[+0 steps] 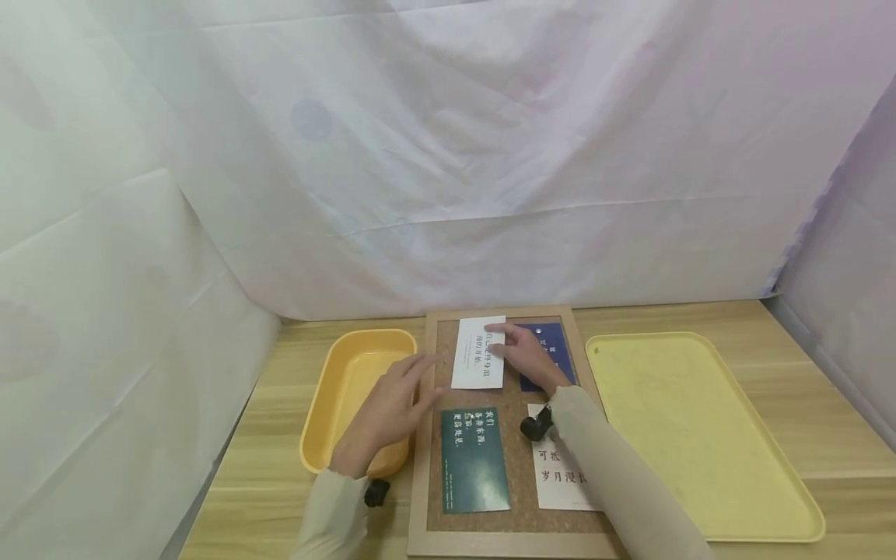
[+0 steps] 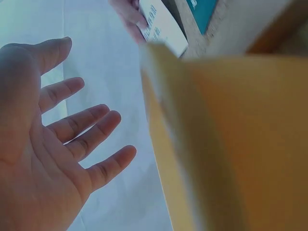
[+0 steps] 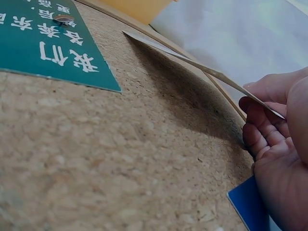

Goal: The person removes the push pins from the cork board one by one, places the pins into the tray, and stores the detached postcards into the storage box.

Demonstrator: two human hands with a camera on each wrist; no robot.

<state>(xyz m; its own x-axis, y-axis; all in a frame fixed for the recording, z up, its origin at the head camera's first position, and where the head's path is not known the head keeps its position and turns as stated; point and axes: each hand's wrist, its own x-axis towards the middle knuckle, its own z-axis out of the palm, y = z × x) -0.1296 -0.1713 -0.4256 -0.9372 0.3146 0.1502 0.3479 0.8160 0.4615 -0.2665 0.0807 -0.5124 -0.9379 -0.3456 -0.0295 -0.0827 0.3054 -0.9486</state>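
Between thumb and fingers, my right hand (image 1: 528,356) pinches the edge of a white printed card (image 1: 470,362). In the right wrist view that card (image 3: 192,62) is tilted up over the cork board (image 3: 120,144), throwing a shadow on it. Beneath the right hand lies a dark blue card (image 1: 556,346), partly covered. My left hand (image 1: 392,404) hovers over the orange tray's right side, fingers spread and holding nothing; the left wrist view shows its bare palm (image 2: 53,139). A green card (image 1: 476,463) lies on the lower left of the board, with a pin (image 3: 64,18) on it.
A second white card with red print (image 1: 560,474) lies at the board's lower right, partly hidden by the right sleeve. The orange tray (image 1: 318,397) stands left of the wood-framed board, a flat yellow tray (image 1: 700,435) right of it. A white curtain (image 1: 448,194) hangs behind.
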